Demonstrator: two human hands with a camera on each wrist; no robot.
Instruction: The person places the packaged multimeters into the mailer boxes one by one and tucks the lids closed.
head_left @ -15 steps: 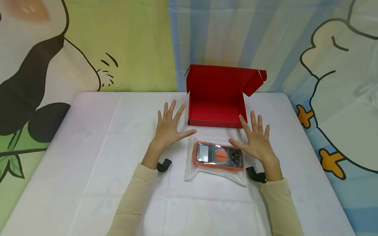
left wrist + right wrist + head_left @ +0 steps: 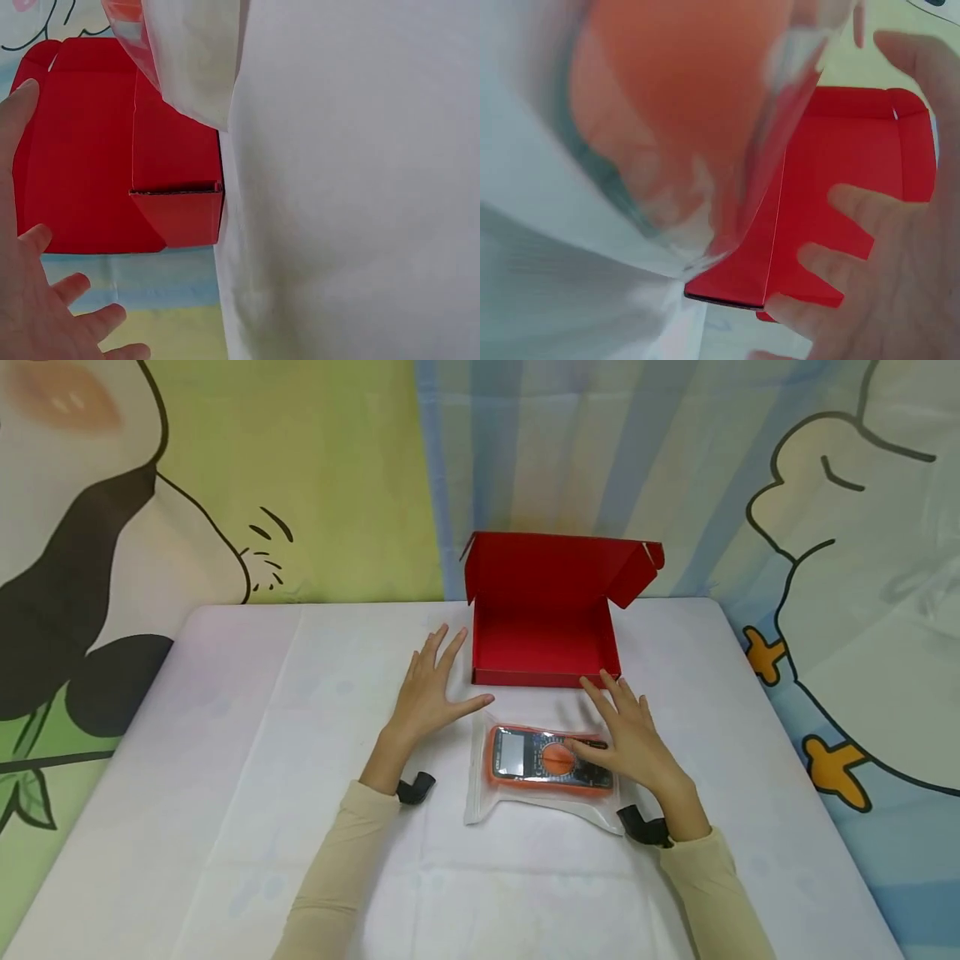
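Orange multimeter [image 2: 551,760] lies in a clear bag [image 2: 477,797] on the white table [image 2: 225,777], before the open red box [image 2: 543,639]. Left hand [image 2: 422,697] near the bag, fingers spread wide; right hand [image 2: 637,743] over its right end, fingers spread, contact unclear

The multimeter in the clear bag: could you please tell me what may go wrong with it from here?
The multimeter lies in a loose clear bag, so a grip on only the bag's slack edge might let it swing.
The left hand is off to its side while the right hand overlaps one end with its thumb, so an uneven lift could tilt it.
The open red box stands just beyond, near the far edge of the table; a forward push could knock it backwards.
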